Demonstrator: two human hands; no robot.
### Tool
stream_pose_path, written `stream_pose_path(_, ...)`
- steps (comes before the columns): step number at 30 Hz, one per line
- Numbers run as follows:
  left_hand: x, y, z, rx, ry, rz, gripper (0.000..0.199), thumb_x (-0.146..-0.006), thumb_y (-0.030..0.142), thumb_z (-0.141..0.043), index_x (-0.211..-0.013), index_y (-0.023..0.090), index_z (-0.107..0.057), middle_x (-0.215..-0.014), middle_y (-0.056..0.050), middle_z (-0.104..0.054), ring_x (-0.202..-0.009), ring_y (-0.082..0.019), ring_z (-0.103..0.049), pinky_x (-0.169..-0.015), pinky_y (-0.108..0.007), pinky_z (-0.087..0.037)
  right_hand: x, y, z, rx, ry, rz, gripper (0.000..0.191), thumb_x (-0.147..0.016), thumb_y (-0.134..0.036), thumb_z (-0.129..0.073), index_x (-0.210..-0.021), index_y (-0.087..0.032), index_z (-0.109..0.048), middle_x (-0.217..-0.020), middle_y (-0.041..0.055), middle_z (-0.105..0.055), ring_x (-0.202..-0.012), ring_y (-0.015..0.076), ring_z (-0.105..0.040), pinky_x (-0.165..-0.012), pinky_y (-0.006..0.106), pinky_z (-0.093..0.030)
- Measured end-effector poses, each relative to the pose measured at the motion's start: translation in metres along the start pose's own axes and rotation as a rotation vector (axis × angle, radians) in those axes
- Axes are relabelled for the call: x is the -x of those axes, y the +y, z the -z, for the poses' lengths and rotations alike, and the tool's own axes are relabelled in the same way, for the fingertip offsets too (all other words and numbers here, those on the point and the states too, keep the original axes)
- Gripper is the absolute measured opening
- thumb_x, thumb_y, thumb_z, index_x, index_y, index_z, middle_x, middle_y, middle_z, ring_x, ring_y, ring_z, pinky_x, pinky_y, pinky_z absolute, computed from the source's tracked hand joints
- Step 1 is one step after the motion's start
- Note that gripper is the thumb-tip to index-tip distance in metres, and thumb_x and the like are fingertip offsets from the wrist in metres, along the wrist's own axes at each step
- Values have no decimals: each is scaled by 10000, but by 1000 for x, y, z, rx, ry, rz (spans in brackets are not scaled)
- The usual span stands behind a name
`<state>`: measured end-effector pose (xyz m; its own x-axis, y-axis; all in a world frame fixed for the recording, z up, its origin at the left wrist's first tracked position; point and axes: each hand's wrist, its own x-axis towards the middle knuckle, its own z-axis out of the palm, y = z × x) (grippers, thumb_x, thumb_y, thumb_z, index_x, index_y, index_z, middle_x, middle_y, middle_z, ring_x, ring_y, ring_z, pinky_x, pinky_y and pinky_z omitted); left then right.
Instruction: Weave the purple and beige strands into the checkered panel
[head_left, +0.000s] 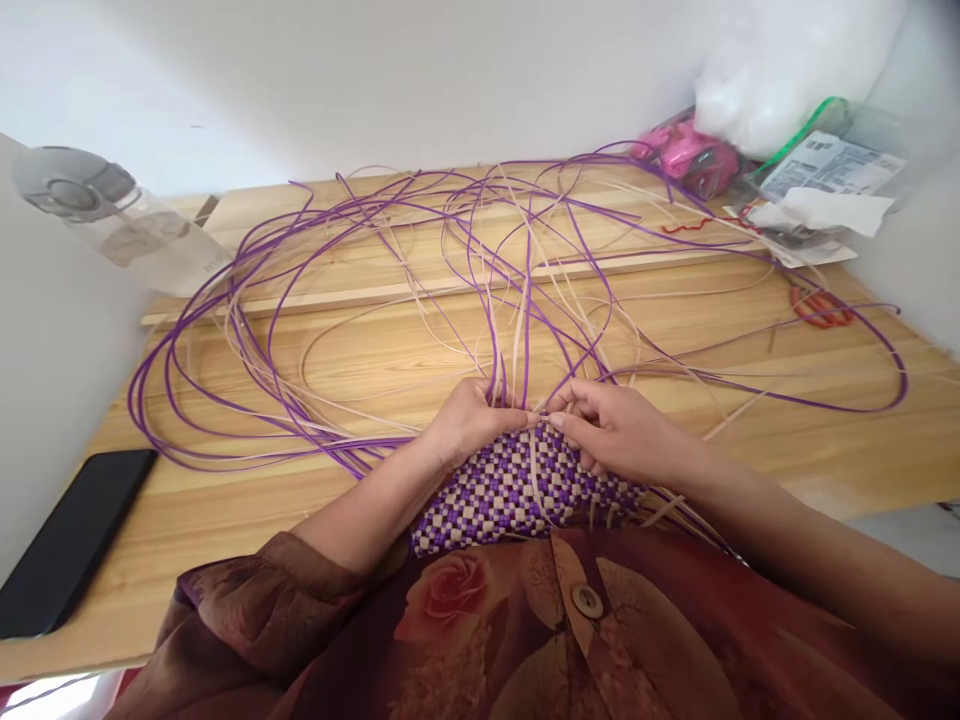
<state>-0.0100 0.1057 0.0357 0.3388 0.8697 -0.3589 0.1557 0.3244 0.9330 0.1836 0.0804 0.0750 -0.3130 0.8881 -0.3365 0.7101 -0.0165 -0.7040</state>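
Observation:
A purple and beige woven piece (487,490) in a checked pattern rests against my front at the table's near edge. My left hand (480,418) is closed on its far edge, thumb on top and fingers hidden behind. Right beside it, my right hand (611,425) pinches a beige strand at the same edge, thumb and forefinger together. The two thumb tips almost meet. One loose beige strand (535,465) hangs down over the weave. Long purple strands (527,330) and beige ones fan out from the far edge across the table.
Looped strands (187,350) spread over the wooden table (375,345) and a raised board. A black phone (71,540) lies at left, near a clear bottle (142,225). Orange-handled scissors (821,306), a pink bundle (690,155) and papers (832,165) are at right.

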Motion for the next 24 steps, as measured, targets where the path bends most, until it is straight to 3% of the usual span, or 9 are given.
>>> stream_pose_path(7, -6, -1, 1, -104, -79, 26, 184, -608, 314, -717, -650, 146, -655, -641, -2, -618, -612, -140, -535, -604, -258, -398, -6, 11, -19, 115, 84, 110, 326, -858, -341, -443, -579, -173, -446, -551, -27, -446, -549, 96, -409, -528, 232, -265)
stream_pose_path(13, -11, -1, -3, -215, -53, 54, 236, -606, 362, -722, -607, 151, -616, -598, 10, -575, -568, -121, -482, -555, -248, -358, -7, 26, -34, 61, 185, 103, 285, -794, -278, -486, -537, -171, -424, -513, -35, -416, -512, 85, -382, -516, 228, -251)
stream_pose_path(19, -12, -2, -6, -251, -53, 24, 286, -586, 393, -742, -585, 152, -589, -560, 33, -529, -528, -98, -430, -518, -239, -312, -5, 30, -33, 7, 193, 170, 277, -785, -259, -493, -530, -171, -428, -498, -39, -405, -492, 77, -364, -512, 224, -249)
stream_pose_path(24, -12, -6, -5, -146, -72, 28, 263, -599, 371, -739, -633, 136, -627, -586, 25, -546, -547, -102, -454, -557, -245, -344, -1, 37, -32, -71, 143, 248, 270, -793, -241, -484, -548, -174, -390, -519, -45, -358, -508, 74, -336, -512, 219, -254)
